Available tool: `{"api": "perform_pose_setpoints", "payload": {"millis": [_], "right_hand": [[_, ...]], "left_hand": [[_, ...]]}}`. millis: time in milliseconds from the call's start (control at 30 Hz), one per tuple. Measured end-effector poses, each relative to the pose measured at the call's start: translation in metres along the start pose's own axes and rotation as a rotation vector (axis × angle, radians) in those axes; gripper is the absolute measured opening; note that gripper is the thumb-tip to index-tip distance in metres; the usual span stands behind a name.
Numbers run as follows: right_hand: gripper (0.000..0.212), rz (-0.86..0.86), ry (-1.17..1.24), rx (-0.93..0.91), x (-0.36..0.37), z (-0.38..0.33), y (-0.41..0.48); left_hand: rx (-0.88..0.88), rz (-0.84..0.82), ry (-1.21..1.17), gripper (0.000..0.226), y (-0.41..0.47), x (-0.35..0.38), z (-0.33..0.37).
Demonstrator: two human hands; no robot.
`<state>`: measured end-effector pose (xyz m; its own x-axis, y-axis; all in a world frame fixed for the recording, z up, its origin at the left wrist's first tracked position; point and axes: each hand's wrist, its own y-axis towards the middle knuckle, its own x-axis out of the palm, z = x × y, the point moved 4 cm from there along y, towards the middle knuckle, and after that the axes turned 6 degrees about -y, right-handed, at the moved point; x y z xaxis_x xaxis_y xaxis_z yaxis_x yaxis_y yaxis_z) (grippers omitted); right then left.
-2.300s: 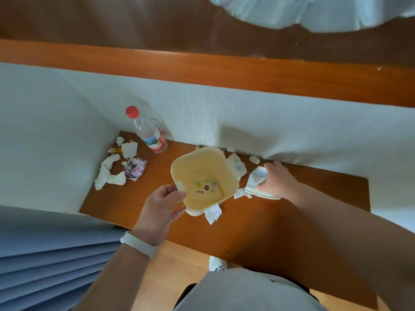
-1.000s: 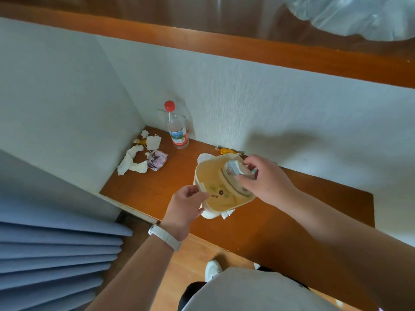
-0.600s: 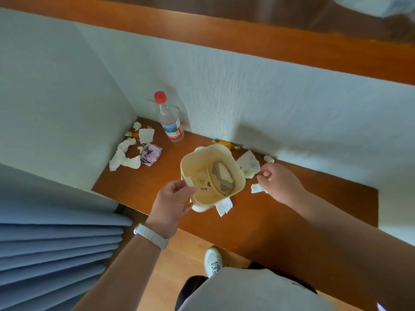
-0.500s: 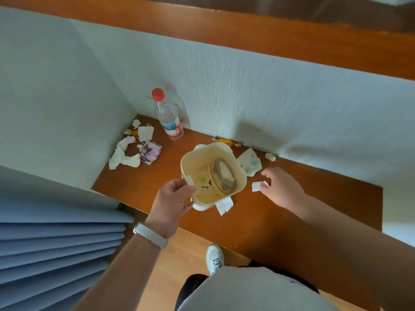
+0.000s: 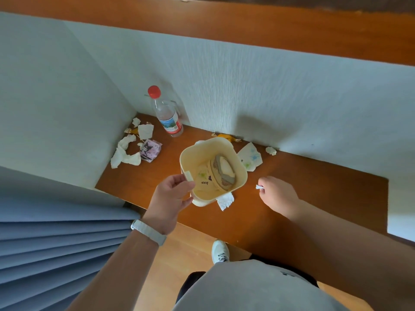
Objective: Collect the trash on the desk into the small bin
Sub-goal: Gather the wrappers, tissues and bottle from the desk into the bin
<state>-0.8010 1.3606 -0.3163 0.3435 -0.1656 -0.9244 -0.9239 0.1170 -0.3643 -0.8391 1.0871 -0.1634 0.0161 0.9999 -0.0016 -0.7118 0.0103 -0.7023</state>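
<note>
A small cream bin [image 5: 240,163] stands on the wooden desk [image 5: 303,198], tilted toward me, with a crumpled packet [image 5: 223,170] inside. My left hand [image 5: 171,198] grips the bin's near rim. To the right of the bin, my right hand [image 5: 278,195] pinches a small white paper scrap [image 5: 259,187] just above the desk. A white tissue [image 5: 224,201] lies against the bin's front. Behind the bin are a printed paper piece [image 5: 250,156], a paper ball [image 5: 271,151] and a yellow wrapper [image 5: 225,136].
A red-capped plastic bottle [image 5: 167,115] stands in the far left corner. Beside it lie several crumpled tissues [image 5: 125,154] and a purple printed packet [image 5: 150,150]. White walls close the desk at the back and left. Blue curtain folds [image 5: 56,243] hang lower left.
My right hand dropped the packet into the bin, moved right to the desk, and picked up the small white scrap. My left hand kept hold of the bin.
</note>
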Motion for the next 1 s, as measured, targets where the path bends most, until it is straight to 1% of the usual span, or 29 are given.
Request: {"api": "perform_pose_setpoints", "payload": {"millis": [167, 267, 400, 500, 567, 667, 800, 900, 1000], "right_hand": [[0.013, 0.082, 0.107, 0.044, -0.021, -0.003, -0.017], [0.015, 0.195, 0.137, 0.027, -0.051, -0.011, -0.026], [0.021, 0.314, 0.262, 0.014, -0.098, -0.032, -0.041], [0.014, 0.363, 0.315, -0.053, -0.125, -0.056, -0.058], [0.01, 0.365, 0.314, -0.13, -0.138, -0.077, -0.067], [0.013, 0.347, 0.291, -0.216, -0.149, -0.105, -0.075], [0.015, 0.262, 0.193, -0.294, -0.149, -0.129, -0.08], [0.025, 0.215, 0.148, -0.353, -0.146, -0.139, -0.082], [0.031, 0.205, 0.112, -0.397, -0.145, -0.143, -0.083]], "left_hand": [[0.021, -0.017, -0.004, 0.019, -0.005, -0.01, -0.003], [0.024, -0.023, -0.01, 0.019, -0.005, -0.016, -0.007], [0.029, -0.044, -0.003, 0.017, -0.009, -0.022, -0.015], [0.023, -0.068, -0.008, 0.016, -0.013, -0.028, -0.021], [0.029, -0.082, -0.005, 0.018, -0.016, -0.032, -0.024], [0.037, -0.096, -0.017, 0.018, -0.02, -0.037, -0.027], [0.038, -0.104, -0.031, 0.017, -0.022, -0.043, -0.028], [0.041, -0.101, -0.033, 0.016, -0.021, -0.049, -0.029], [0.04, -0.091, -0.052, 0.017, -0.019, -0.054, -0.03]]}}
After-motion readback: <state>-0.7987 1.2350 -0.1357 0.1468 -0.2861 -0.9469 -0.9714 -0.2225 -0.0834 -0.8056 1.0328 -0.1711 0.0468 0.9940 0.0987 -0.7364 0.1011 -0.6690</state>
